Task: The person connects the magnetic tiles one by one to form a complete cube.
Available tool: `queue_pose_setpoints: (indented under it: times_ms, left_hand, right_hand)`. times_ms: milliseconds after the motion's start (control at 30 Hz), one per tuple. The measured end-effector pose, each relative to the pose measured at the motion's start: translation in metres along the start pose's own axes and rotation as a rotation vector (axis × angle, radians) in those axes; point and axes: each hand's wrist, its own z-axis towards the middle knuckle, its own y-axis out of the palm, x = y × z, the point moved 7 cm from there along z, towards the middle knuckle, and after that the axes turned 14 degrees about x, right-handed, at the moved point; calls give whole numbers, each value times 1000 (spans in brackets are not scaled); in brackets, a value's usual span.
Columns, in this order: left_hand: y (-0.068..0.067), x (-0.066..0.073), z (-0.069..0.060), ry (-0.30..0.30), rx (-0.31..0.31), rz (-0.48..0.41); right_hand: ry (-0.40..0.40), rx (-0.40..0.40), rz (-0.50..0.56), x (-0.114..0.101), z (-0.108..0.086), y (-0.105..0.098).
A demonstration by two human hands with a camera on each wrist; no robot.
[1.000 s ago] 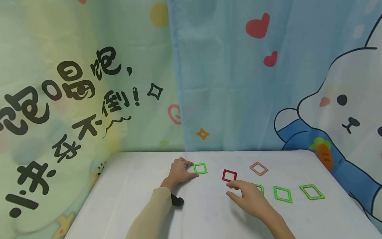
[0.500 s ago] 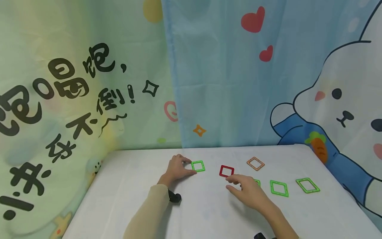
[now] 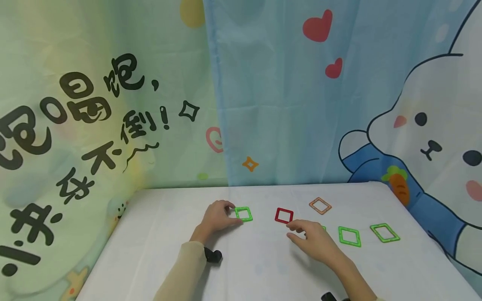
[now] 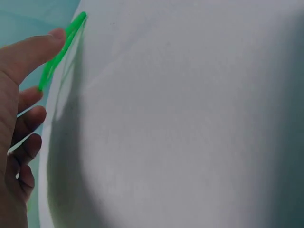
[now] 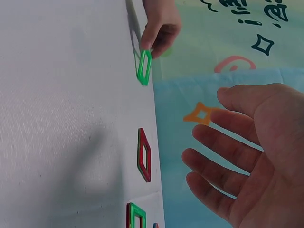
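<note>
In the head view my left hand (image 3: 216,217) pinches the left side of a green square frame (image 3: 250,213) between thumb and fingers. From the left wrist view, the green frame (image 4: 73,29) stands tilted against the white table, its shadow beside it. Over the table's middle hovers my right hand (image 3: 314,242), its fingers loosely spread and nothing in its grasp. Just beyond its fingertips lies a red square frame (image 3: 285,210). Another green frame (image 3: 324,228) is mostly covered by the right hand. In the right wrist view the palm and separated fingers show.
An orange frame (image 3: 326,210) lies at the back right. To the right of my right hand are two green frames, one nearer (image 3: 348,228) and one farther right (image 3: 391,239). A printed curtain (image 3: 271,83) hangs behind the white table (image 3: 256,267).
My left hand has shifted slightly left and nearer with the green frame. My right hand stays almost where it was. The head view has tilted and turned a little.
</note>
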Motion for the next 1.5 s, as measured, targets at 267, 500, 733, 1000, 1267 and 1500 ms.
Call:
queue_pose_setpoints:
  times_ms: [267, 500, 733, 1000, 1267, 1500]
  left_hand:
    - [-12, 2, -19, 19, -1, 13]
    - [-21, 10, -34, 55, 7, -7]
    - [-24, 18, -50, 95, -11, -15]
    - [-26, 33, -61, 105, -42, -35]
    - [-20, 30, -87, 74, -100, -7]
    - [-11, 29, -99, 54, -142, -19]
  right_hand:
    - [-1, -6, -12, 4, -3, -2]
    - [1, 1, -41, 8, 0, -6]
    - [1, -4, -49, 11, 6, -15]
    - [-29, 50, -50, 25, 23, -45]
    - [90, -22, -36, 53, 19, -37]
    - [161, -19, -57, 77, 6, -33]
